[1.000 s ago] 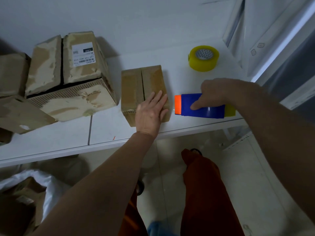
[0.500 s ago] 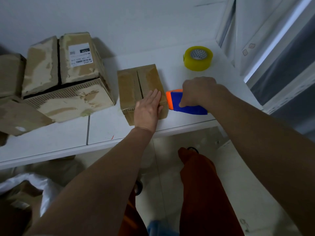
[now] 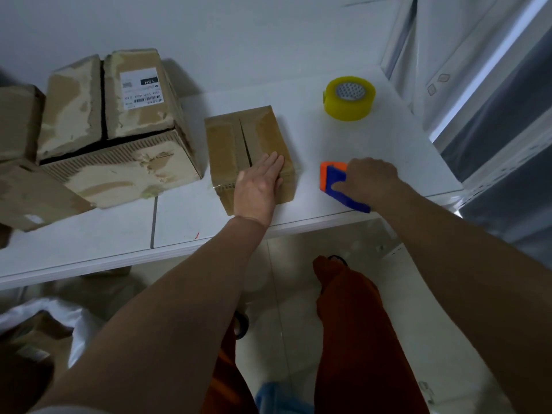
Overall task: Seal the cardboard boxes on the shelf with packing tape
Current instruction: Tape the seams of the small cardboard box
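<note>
A small cardboard box [image 3: 239,141] sits near the front of the white shelf [image 3: 343,144], its top flaps meeting in a centre seam. My left hand [image 3: 258,183] lies flat on the box's near right corner, fingers straight. To the right, my right hand [image 3: 370,180] grips a blue and orange tape dispenser [image 3: 334,182] that rests on the shelf, orange end pointing toward the box. A gap separates the dispenser from the box. A yellow roll of packing tape [image 3: 349,98] stands farther back on the right.
A larger worn box with a white label [image 3: 119,132] sits left of the small box, with more boxes [image 3: 18,150] at the far left edge. The shelf's front edge [image 3: 209,249] runs below my hands. A window frame [image 3: 478,115] borders the right side.
My right hand closed around the dispenser and turned it, its orange end now angled toward the box. My left hand stayed on the box. The camera shifted slightly.
</note>
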